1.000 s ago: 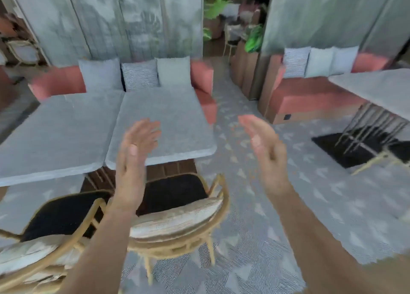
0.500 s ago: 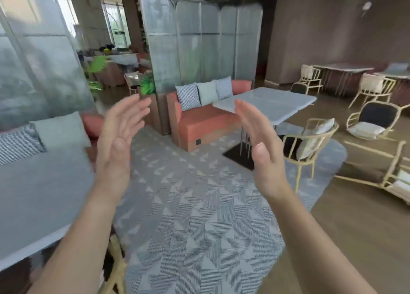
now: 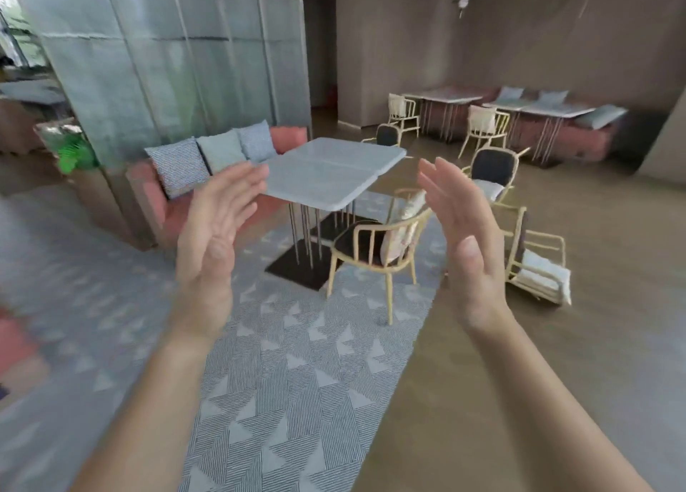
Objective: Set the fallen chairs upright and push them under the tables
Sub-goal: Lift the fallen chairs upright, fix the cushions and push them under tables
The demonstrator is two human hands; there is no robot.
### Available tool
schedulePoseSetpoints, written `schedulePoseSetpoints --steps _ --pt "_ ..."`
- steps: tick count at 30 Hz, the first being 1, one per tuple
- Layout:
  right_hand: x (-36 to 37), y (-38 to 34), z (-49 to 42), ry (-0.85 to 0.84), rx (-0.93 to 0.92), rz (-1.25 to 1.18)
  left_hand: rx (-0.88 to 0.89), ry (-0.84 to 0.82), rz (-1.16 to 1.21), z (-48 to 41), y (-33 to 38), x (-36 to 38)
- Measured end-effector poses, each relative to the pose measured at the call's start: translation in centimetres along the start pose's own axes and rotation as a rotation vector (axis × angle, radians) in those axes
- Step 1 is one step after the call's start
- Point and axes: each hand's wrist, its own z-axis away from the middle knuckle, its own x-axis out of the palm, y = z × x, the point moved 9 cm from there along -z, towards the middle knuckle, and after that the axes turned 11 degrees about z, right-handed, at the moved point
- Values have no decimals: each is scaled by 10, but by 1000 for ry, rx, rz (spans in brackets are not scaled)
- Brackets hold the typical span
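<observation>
Here, the left hand [image 3: 215, 239] and right hand [image 3: 469, 248] hung released, palms facing, holding nothing. Beyond them the pale wooden cushioned chair [image 3: 519, 239] lay tipped on the brown floor [image 3: 557, 361], apart from the grey slab-topped counter [image 3: 334, 172]; lifted carelessly, its loose cushion [image 3: 542, 276] might slide off.

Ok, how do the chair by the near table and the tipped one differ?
The near chair stands on its legs; the tipped chair lies over. The near chair sits on the rug by the table; the tipped chair on wood floor. Both have pale frames, light cushions.
</observation>
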Motion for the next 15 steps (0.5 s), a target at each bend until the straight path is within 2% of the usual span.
schedulePoseSetpoints --steps 7,15 --pt "-101 149 -64 72 80 154 -19 -48 169 -109 -175 96" --pt "-274 266 -115 216 113 329 -39 -251 363 -234 -323 293"
